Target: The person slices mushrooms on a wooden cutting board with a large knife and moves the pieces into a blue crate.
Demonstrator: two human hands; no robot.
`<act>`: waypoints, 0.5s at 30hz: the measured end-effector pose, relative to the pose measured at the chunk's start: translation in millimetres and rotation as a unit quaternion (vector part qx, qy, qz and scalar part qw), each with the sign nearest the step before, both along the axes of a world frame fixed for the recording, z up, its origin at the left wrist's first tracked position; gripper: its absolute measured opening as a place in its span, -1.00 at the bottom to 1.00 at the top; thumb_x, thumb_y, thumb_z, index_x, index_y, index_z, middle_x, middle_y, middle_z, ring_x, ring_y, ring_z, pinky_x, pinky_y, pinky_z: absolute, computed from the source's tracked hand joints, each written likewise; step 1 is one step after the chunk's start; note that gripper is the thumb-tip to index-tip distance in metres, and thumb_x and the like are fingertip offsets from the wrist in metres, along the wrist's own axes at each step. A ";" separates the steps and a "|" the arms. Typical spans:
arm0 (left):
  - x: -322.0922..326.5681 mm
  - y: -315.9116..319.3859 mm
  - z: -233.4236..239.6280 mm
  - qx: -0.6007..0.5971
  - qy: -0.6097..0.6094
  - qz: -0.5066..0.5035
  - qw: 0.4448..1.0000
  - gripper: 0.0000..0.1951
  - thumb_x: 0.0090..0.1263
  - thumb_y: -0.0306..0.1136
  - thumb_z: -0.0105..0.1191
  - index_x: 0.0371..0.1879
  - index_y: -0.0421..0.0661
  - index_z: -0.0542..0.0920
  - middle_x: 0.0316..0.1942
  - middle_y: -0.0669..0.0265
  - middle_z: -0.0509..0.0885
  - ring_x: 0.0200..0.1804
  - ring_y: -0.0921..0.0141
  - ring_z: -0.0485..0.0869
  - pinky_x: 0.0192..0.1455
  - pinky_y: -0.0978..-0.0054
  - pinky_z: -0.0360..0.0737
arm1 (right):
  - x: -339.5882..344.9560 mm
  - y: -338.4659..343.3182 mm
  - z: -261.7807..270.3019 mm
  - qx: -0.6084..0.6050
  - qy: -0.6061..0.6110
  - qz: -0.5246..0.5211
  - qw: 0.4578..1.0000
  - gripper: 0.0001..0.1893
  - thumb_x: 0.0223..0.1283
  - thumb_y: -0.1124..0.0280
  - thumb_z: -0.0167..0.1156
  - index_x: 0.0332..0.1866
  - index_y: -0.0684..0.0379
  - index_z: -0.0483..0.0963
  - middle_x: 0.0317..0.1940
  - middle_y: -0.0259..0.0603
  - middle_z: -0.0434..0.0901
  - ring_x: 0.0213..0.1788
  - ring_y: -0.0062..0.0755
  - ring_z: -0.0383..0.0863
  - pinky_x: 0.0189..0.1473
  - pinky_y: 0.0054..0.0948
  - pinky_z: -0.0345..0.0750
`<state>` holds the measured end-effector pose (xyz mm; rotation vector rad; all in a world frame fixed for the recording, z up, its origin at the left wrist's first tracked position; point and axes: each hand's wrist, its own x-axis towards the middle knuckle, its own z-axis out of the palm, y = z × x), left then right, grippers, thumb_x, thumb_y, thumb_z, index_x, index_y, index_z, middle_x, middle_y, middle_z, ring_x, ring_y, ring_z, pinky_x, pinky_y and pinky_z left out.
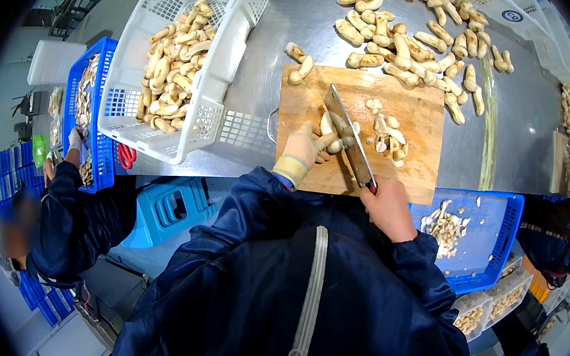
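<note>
My right hand (389, 208) grips the handle of a cleaver (355, 151), whose blade slants across the wooden cutting board (428, 102). My left hand (302, 146), in a pale glove with a yellowish cuff, presses on a thick-stemmed mushroom (327, 124) just left of the blade. The blade hides part of what lies beneath it, so I cannot tell how deep it sits. Mushroom slices (390, 131) lie loose to the blade's right, with small trimmed pieces (373, 104) above them. Two whole mushrooms (301, 70) rest by the board's upper left corner.
Whole mushrooms (404, 53) are heaped beyond the board on the steel table (518, 133). Left stands a white plastic basket (136, 145) of mushrooms, near red-handled scissors (126, 156). A blue basket (508, 240) with slices sits lower right. Co-workers (86, 210) stand on both sides.
</note>
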<state>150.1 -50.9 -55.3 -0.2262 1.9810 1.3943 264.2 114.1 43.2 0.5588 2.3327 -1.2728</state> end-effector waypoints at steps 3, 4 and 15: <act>-1.3 -1.2 5.1 -0.012 0.019 -0.021 1.000 -0.70 0.31 -0.29 0.16 -0.25 -0.29 0.42 -0.43 0.18 0.61 -0.56 0.46 0.60 -0.58 0.58 0.54 | -10.9 -8.2 -28.1 0.013 0.014 0.007 1.000 -0.78 0.02 0.38 0.06 -0.43 0.37 0.50 -0.54 0.23 0.51 -0.40 0.23 0.53 -0.27 -0.03 0.46; -2.7 -1.0 7.1 -0.012 0.022 -0.022 0.999 -0.70 0.31 -0.29 0.16 -0.25 -0.29 0.42 -0.43 0.18 0.61 -0.56 0.46 0.60 -0.58 0.58 0.54 | -19.0 -11.2 -36.1 0.021 0.027 0.007 0.999 -0.77 0.01 0.37 0.07 -0.43 0.37 0.50 -0.54 0.22 0.52 -0.41 0.21 0.54 -0.28 -0.04 0.47; -16.7 -20.7 18.5 -0.080 0.025 0.007 0.996 -0.66 0.31 -0.16 0.13 -0.16 -0.21 0.50 -0.35 0.13 0.61 -0.39 0.33 0.66 -0.35 0.44 0.59 | -14.7 20.6 -61.6 0.058 0.107 -0.120 0.985 -0.79 -0.02 0.40 0.11 -0.43 0.38 0.51 -0.56 0.19 0.53 -0.43 0.14 0.57 -0.32 -0.12 0.49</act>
